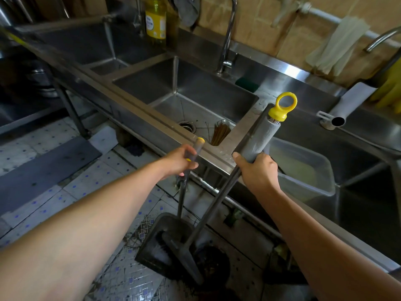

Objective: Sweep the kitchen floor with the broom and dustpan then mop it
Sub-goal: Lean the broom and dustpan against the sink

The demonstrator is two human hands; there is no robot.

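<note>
Dustpan (165, 242) sits low on the tiled floor (121, 279) in front of the sink unit, tray dark grey, its thin upright handle rising to the left hand (178, 161); left hand fingers curled tight around that handle just under its yellow-tipped end. Broom (217, 203) stands tilted, head down beside and partly inside the dustpan tray, bristles at the tray mouth; shaft runs up to the right; right hand (256, 170) wrapped around the grey foam grip below the yellow ring cap (284, 105). Dark debris lies on the floor beside the tray. Behind: stainless sink (195, 88) with drain and a bundle of brown sticks inside; faucet (227, 35) above; yellow bottle (155, 18) on the back ledge; clear plastic tub (303, 170) in the right basin.
</note>
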